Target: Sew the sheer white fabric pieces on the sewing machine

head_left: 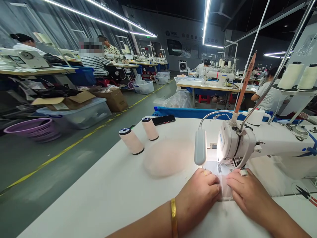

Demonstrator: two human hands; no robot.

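Just in front of the sewing machine [230,142], my left hand [199,195] is closed, its thumb and fingers pinching the edge of a pale, sheer piece of fabric [225,190]. My right hand [250,193] grips the other side of that fabric with bent fingers pressed together. Between the hands the fabric runs up to the lit needle area, where the presser foot is partly hidden. A small grey lamp [200,147] hangs left of the needle. Further left on the white table [104,198] lies a blurred, pale pink heap, probably fabric [169,158].
Two pale pink thread cones [131,141] and a black phone [163,119] are at the table's far left. Red-handled thread snips [307,195] lie at the right edge. Thread cones [289,76] stand on a rack behind the machine. Other people sit at machines beyond.
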